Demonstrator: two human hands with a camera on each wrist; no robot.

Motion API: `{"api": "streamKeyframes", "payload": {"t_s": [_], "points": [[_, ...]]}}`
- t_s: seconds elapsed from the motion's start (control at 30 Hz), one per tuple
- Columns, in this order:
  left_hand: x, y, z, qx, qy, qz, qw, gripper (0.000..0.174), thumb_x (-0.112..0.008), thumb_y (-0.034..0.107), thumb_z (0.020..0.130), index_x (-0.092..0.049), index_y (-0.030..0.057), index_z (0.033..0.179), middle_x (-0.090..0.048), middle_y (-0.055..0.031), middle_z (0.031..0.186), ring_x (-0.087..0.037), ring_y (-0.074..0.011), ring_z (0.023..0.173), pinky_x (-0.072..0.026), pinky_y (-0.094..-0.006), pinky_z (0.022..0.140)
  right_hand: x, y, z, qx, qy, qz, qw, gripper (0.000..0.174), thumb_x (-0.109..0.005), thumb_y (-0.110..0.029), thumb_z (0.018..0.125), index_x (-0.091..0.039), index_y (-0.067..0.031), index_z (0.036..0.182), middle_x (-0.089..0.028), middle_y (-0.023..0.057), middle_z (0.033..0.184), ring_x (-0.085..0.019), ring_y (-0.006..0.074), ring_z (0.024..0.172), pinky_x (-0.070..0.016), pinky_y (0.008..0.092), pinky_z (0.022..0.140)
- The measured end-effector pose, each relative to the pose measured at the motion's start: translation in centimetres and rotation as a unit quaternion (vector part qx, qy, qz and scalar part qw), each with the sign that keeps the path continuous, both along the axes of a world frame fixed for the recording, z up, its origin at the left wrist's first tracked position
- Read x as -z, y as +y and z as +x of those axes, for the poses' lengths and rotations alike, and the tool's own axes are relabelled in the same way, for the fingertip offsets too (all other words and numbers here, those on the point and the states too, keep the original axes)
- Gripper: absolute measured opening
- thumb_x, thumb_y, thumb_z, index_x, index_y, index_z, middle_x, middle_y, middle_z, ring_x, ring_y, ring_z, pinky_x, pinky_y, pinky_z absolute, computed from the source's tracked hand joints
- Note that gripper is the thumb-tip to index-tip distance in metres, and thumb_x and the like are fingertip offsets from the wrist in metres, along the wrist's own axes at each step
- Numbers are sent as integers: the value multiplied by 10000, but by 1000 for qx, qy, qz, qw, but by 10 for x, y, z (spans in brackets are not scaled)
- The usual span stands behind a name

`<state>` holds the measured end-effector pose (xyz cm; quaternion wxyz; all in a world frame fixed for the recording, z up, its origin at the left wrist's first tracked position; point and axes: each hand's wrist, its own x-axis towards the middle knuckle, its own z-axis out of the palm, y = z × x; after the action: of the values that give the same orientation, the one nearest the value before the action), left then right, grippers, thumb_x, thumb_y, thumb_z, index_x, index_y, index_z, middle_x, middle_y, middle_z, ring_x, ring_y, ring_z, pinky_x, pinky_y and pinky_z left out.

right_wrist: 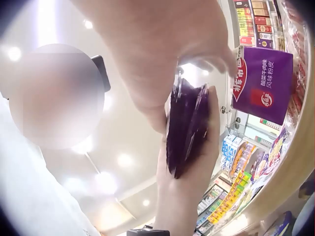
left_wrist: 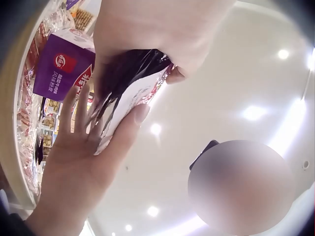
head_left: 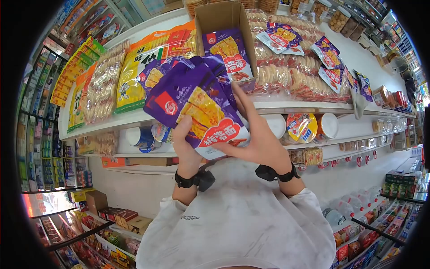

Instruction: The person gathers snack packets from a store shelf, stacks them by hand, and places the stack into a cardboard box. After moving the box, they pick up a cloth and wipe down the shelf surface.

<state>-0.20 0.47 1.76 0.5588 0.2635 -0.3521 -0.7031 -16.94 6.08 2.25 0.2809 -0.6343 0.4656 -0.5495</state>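
Note:
Several purple snack packets [head_left: 201, 112] are fanned in a stack between the two hands, above the shelf's front edge. My left hand [head_left: 186, 145] grips the stack's left side, thumb on the front packet. On the right side, my right hand [head_left: 260, 139] holds the stack with its thumb on the lower front and its fingers at the right edge. The left wrist view shows the packets' edges [left_wrist: 130, 101] between my left hand [left_wrist: 162, 29] and my right hand [left_wrist: 83, 162]. An open carton [head_left: 224, 15] behind them has similar packets inside.
Large yellow snack bags [head_left: 143, 67] lie left of the carton, and clear packs of round biscuits [head_left: 300, 74] lie right, with purple packets [head_left: 329, 54] on top. Tubs and cup noodles [head_left: 302, 127] stand on the shelf below. Other stocked shelves flank both sides.

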Motion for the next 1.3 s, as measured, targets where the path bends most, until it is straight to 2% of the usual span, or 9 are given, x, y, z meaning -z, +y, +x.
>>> {"api": "streamKeyframes", "payload": {"t_s": [0.1, 0.3, 0.57, 0.67, 0.7, 0.83, 1.03, 1.17, 1.3], "points": [[23, -4, 10, -18, -33, -49, 998, 556, -628, 305, 918, -543, -18, 1362, -645, -123, 1290, -656, -235, 1173, -529, -394, 1023, -1, 4, 3, -37, -44, 5, 998, 1123, -913, -252, 789, -210, 17, 1622, -501, 278, 1497, -538, 315, 1372, -424, 414, 1130], [23, -8, 17, -36, -172, -87, 981, 677, -819, 22, 814, -451, -2, 1382, -601, -112, 1309, -620, -221, 1182, -513, -389, 1025, 12, 7, 1, 64, -21, 22, 998, 861, -878, -169, 835, -404, 63, 1515, -639, 248, 1335, -630, 295, 1258, -495, 394, 1043], [37, -9, -1, -8, 82, -17, 996, 635, -766, 70, 910, -401, 39, 1428, -601, -105, 1292, -625, -212, 1181, -518, -381, 1031, 7, -3, 3, 100, 85, -90, 987, 968, -879, -149, 799, -329, 23, 1577, -584, 276, 1372, -618, 404, 1243, -527, 433, 995], [36, -11, -8, -24, 13, -20, 999, 578, -699, 206, 992, -379, 133, 1468, -596, -67, 1324, -613, -256, 1221, -527, -459, 1031, 9, -1, 10, 95, 30, -70, 993, 972, -884, -124, 775, -351, 10, 1577, -592, 253, 1365, -639, 387, 1219, -545, 420, 972], [25, -5, -15, -49, 76, 36, 995, 657, -785, 59, 893, -405, 64, 1429, -609, -66, 1249, -632, -183, 1138, -526, -374, 1003, 9, -1, 7, 96, 53, -79, 991, 967, -885, -119, 771, -360, 9, 1574, -592, 250, 1365, -647, 381, 1210, -549, 412, 967], [26, -4, -19, -58, 50, -7, 997, 638, -792, 41, 877, -439, 45, 1409, -616, -62, 1240, -639, -172, 1115, -535, -354, 979, 3, -4, -8, 78, 142, -104, 981, 959, -898, -120, 755, -393, -2, 1562, -599, 243, 1347, -680, 366, 1157, -560, 391, 956], [13, -11, -19, -58, -60, -58, 995, 631, -838, 74, 843, -478, -7, 1355, -660, -83, 1171, -671, -158, 1028, -568, -317, 897, 10, -3, 4, 62, 2, -3, 998, 948, -899, -122, 758, -402, -4, 1556, -616, 235, 1332, -694, 335, 1144, -565, 385, 947], [12, -24, -24, -70, -89, -133, 985, 673, -876, 146, 832, -467, -24, 1340, -670, -96, 1158, -676, -155, 1017, -578, -306, 872, 2, -16, 4, 110, -27, -57, 992, 930, -887, -99, 752, -409, 21, 1540, -621, 227, 1324, -683, 311, 1167, -559, 382, 953], [1, -48, -45, -35, -28, -199, 979, 961, -899, 173, 809, -268, -1, 1513, -562, -142, 1344, -617, -211, 1185, -553, -360, 987, -10, -32, -5, 181, 18, -109, 977, 927, -879, -76, 736, -416, 35, 1531, -630, 203, 1293, -672, 258, 1157, -550, 368, 960]]}}
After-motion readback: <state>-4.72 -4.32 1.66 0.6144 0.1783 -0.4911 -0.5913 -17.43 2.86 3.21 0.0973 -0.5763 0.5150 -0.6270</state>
